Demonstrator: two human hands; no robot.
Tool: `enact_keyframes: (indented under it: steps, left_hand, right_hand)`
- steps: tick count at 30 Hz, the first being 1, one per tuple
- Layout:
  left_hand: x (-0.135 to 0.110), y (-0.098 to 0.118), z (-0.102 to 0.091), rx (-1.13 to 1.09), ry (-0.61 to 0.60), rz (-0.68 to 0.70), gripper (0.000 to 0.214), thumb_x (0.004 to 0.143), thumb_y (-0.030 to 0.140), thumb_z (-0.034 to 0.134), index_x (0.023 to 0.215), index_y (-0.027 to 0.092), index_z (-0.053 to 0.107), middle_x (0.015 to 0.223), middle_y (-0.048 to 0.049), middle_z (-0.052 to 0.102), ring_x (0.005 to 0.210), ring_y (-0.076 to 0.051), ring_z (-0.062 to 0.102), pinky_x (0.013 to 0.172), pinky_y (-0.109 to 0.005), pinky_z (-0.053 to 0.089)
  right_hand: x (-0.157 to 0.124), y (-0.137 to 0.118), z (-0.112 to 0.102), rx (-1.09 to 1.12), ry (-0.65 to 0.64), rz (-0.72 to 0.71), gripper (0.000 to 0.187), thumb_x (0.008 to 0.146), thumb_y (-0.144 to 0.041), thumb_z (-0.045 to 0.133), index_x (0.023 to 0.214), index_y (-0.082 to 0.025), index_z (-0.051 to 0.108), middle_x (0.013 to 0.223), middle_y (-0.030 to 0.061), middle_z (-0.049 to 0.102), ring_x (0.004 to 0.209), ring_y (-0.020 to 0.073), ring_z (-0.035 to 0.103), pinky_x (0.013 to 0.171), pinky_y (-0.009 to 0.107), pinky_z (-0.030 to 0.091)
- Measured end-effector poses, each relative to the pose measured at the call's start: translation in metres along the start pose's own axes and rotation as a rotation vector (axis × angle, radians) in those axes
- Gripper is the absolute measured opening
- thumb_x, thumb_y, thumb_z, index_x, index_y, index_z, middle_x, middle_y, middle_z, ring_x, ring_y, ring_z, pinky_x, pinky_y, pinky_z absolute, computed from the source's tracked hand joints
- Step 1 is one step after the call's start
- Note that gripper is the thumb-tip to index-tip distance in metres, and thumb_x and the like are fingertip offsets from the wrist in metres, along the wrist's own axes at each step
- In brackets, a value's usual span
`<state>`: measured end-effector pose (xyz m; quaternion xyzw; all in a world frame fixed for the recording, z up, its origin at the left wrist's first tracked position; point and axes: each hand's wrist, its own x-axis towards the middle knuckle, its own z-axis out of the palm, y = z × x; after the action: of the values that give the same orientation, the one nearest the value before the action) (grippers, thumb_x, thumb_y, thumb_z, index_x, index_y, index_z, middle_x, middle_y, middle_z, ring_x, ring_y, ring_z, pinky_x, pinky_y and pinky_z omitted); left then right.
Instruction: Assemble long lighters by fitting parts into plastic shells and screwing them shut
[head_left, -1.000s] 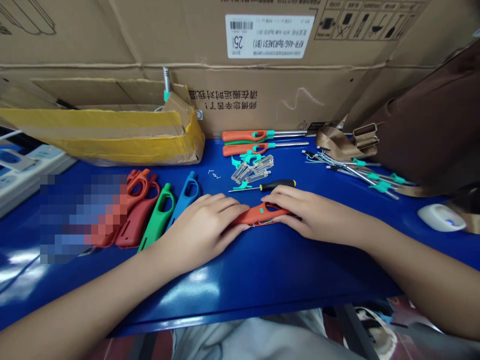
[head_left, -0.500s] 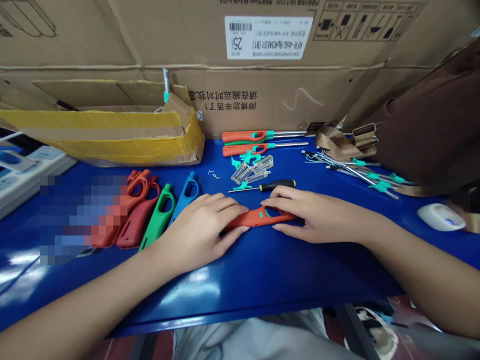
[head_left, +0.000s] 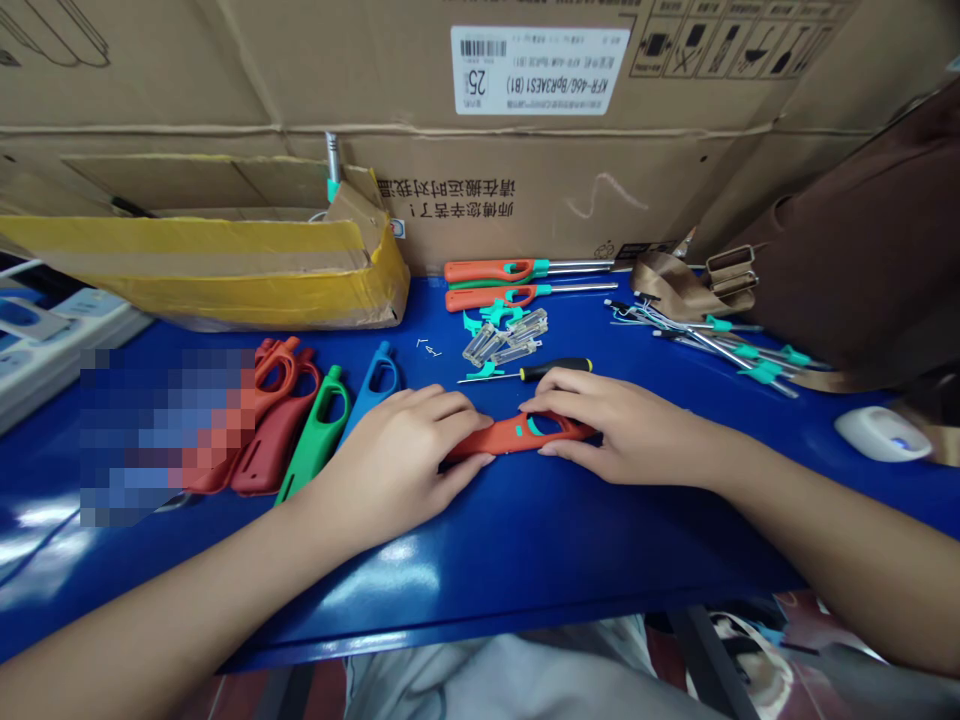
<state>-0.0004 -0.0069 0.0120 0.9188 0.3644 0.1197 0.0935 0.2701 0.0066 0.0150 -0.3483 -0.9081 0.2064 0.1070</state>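
Observation:
An orange lighter casing [head_left: 504, 435] with a finger loop and a bit of teal in it lies low over the blue table, between both hands. My left hand [head_left: 409, 450] grips its left end between thumb and fingers. My right hand [head_left: 600, 420] is closed around the loop end at the right, covering its tip. Just behind the casing lies a screwdriver [head_left: 556, 370] with a black and yellow handle. Beyond it are clear plastic fuel tanks [head_left: 486, 346] and teal trigger pieces [head_left: 499, 312]. Blue [head_left: 371, 385] and green lighter casings [head_left: 316, 440] rest left of my left hand.
Long-necked orange lighters [head_left: 480, 298] lie at the back against a big cardboard box [head_left: 570, 180]. Metal rods with teal parts [head_left: 720, 345] and a white oval object [head_left: 882, 435] are at right. A yellow-taped carton [head_left: 262, 295] and a power strip [head_left: 67, 340] stand at left.
Both hands keep their hold on the orange casing. My right fingers have shifted very slightly left along it; everything else stays where it was.

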Motion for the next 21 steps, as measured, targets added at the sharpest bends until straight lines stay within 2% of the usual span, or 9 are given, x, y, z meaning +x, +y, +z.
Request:
enact_keyframes:
  steps: [6, 14, 21]
  left_hand:
    - [-0.0024, 0.0008, 0.0024, -0.111, 0.020, -0.037, 0.019, 0.094, 0.023, 0.066, 0.112, 0.018, 0.069, 0.107, -0.0072, 0.071, 0.097, -0.024, 0.067, 0.088, -0.041, 0.058]
    - [-0.0040, 0.0003, 0.0021, -0.158, 0.045, -0.042, 0.020, 0.094, 0.019, 0.063, 0.113, 0.017, 0.068, 0.107, -0.0078, 0.070, 0.099, -0.024, 0.066, 0.090, -0.040, 0.057]
    - [-0.0040, 0.0040, -0.0027, -0.044, 0.023, -0.089, 0.020, 0.093, 0.028, 0.065, 0.111, 0.021, 0.069, 0.105, -0.0046, 0.072, 0.098, -0.026, 0.066, 0.084, -0.042, 0.058]
  right_hand:
    - [0.0008, -0.0024, 0.0062, 0.098, 0.034, 0.068, 0.033, 0.092, -0.027, 0.066, 0.125, -0.025, 0.063, 0.121, 0.0076, 0.061, 0.103, 0.0221, 0.063, 0.090, 0.038, 0.053]
    - [0.0018, -0.0036, 0.0054, 0.052, 0.028, 0.051, 0.035, 0.093, -0.024, 0.062, 0.128, -0.024, 0.060, 0.124, 0.0087, 0.060, 0.106, 0.0233, 0.062, 0.092, 0.039, 0.053]
    - [0.0008, -0.0045, 0.0046, 0.006, 0.013, 0.038, 0.035, 0.094, -0.027, 0.061, 0.129, -0.023, 0.059, 0.123, 0.0099, 0.060, 0.106, 0.0244, 0.062, 0.090, 0.040, 0.053]
